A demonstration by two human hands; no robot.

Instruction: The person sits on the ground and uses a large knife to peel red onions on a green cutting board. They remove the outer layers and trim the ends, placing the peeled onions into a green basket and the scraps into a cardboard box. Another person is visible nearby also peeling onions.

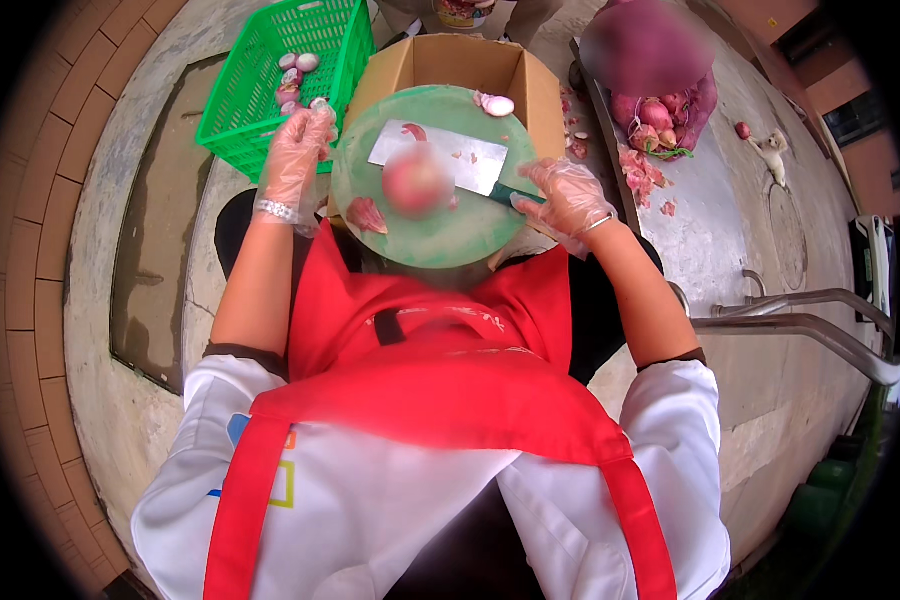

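My left hand [294, 161], in a clear plastic glove, is beside the near right corner of a green plastic crate [229, 127]. Its fingers are curled near a peeled onion [317, 103]; whether they hold it is unclear. My gloved right hand [570, 196] is around the dark green handle of a cleaver [484, 161]. The blade lies flat over a round green cutting board [435, 251]. A blurred red onion [416, 180] overlaps the blade's near side. Onion skin [366, 215] lies at the board's left, and a partly peeled onion [497, 106] at its far edge.
Behind the board stands an open cardboard box [461, 60]. At right, a mesh sack of red onions [656, 116] and loose skins [641, 172] rest on a metal surface [694, 232]. Metal handles [795, 324] extend right. Another person's legs [532, 13] and a bucket [463, 13] are opposite.
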